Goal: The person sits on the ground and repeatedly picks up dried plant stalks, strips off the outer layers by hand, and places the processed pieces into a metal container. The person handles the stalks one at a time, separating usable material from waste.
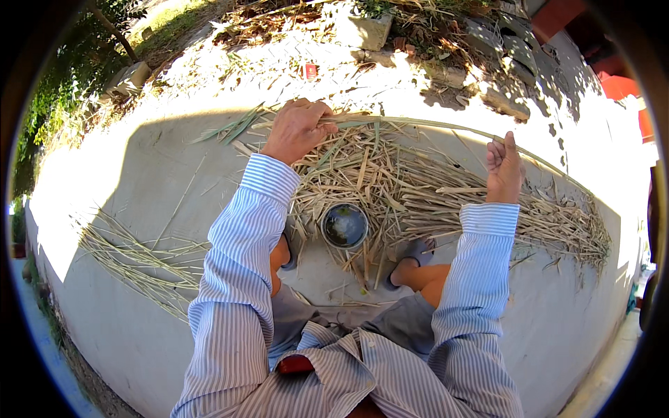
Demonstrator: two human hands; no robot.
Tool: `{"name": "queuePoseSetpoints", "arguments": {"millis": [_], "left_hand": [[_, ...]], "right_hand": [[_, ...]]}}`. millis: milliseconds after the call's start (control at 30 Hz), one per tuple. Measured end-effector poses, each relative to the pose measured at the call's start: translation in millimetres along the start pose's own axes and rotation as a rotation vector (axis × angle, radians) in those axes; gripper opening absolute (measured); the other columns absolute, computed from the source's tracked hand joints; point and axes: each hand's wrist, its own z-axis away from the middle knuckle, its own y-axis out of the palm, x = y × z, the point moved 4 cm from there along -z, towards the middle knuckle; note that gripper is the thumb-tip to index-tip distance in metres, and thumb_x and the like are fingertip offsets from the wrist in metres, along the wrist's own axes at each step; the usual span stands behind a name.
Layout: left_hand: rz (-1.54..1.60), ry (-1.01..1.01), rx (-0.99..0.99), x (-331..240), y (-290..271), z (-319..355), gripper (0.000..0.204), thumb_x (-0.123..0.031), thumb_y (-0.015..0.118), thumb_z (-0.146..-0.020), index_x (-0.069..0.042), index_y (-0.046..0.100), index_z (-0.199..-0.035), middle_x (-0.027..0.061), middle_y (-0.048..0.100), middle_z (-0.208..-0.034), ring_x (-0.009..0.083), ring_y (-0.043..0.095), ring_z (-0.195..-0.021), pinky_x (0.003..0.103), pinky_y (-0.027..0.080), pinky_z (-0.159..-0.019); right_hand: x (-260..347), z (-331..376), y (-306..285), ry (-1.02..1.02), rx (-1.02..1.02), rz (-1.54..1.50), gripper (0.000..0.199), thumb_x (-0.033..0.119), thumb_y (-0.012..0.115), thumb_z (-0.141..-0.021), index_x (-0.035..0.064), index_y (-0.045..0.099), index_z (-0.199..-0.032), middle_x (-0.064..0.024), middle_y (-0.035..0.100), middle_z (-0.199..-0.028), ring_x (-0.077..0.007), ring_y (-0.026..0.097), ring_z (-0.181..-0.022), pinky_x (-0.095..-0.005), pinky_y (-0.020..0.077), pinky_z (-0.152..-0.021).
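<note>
A long, thin reed stalk [432,124] arcs across the upper middle, its far right end drooping past my right hand. My left hand [296,131] is closed around its thicker left part, with green leaves [237,127] sticking out on the far side of the fist. My right hand [505,168] has curled fingers and a raised thumb where the stalk crosses, and it appears to pinch the stalk there. Below my hands lies a heap of dry stripped leaves and husks [362,164]. A round dark bowl of water [345,225] stands at the heap's near edge, between my feet.
A bundle of dry stalks [543,221] spreads to the right. Thinner greenish stalks [143,261] lie at the left on the concrete floor [167,167]. Beyond are a small red packet [311,70], stone blocks [364,31] and leaf litter. Red objects [620,87] stand at far right.
</note>
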Motion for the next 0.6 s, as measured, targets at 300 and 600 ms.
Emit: {"name": "queuePoseSetpoints", "arguments": {"millis": [300, 600], "left_hand": [[0.492, -0.099, -0.088, -10.4, -1.2, 6.1, 0.017, -0.014, 0.072, -0.081, -0.002, 0.066, -0.092, 0.0086, 0.070, -0.080, 0.0164, 0.065, -0.067, 0.029, 0.051, -0.062], [0.549, -0.317, -0.384, 18.0, -20.3, 3.4, 0.022, -0.022, 0.064, -0.092, -0.001, 0.064, -0.089, 0.0070, 0.069, -0.081, 0.0114, 0.064, -0.072, 0.024, 0.050, -0.069]], "right_hand": [[6.0, -5.2, -15.5, -0.047, -0.048, 0.095, 0.043, 0.030, 0.079, -0.078, -0.0043, 0.059, -0.094, -0.0121, 0.066, -0.075, -0.0172, 0.067, -0.062, -0.0211, 0.0531, -0.049], [-0.2, 10.5, 6.3, 0.022, 0.031, 0.105, 0.045, 0.030, 0.079, -0.078, -0.0058, 0.057, -0.096, -0.0110, 0.065, -0.075, -0.0154, 0.065, -0.061, -0.0199, 0.0516, -0.048]]}}
